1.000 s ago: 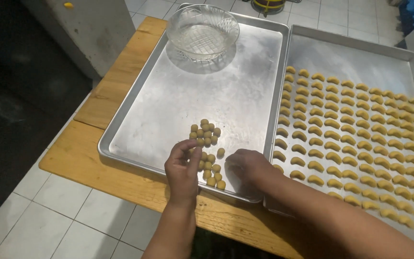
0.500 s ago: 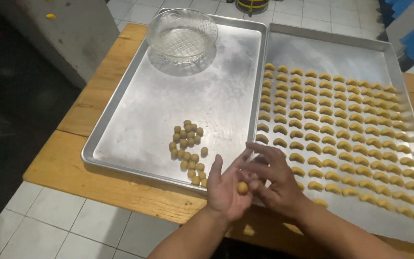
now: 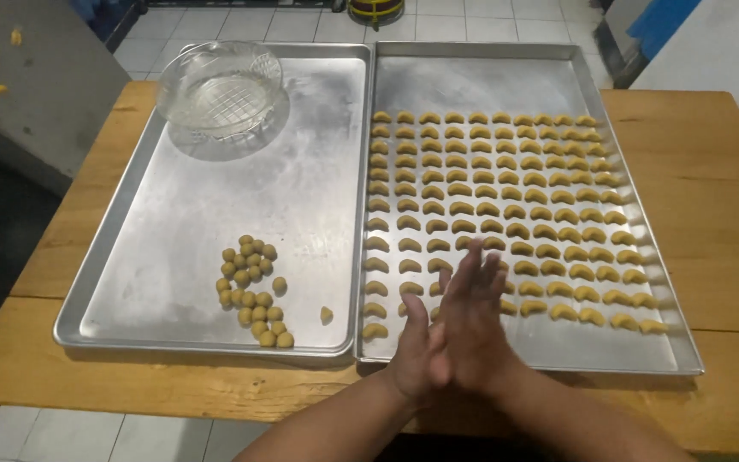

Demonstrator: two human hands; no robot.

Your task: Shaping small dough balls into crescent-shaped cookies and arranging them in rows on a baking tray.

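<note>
My left hand [image 3: 414,358] and my right hand [image 3: 475,318] are pressed flat, palm against palm, over the near left corner of the right metal tray [image 3: 506,81]. The dough ball between them is hidden. Rows of yellow crescent-shaped dough pieces [image 3: 506,205] fill that tray. To the left of my hands, a cluster of small round dough balls [image 3: 252,287] lies near the front of the left metal tray [image 3: 241,188]. One loose ball [image 3: 326,314] sits apart from it.
An empty clear glass bowl [image 3: 220,85] stands in the left tray's far corner. Both trays rest side by side on a wooden table [image 3: 712,197]. A grey block [image 3: 36,111] with a few yellow bits stands far left. White floor tiles surround the table.
My hands left the ball cluster on the left tray with one ball, which lay in my left palm. They have since closed flat together over the right tray.
</note>
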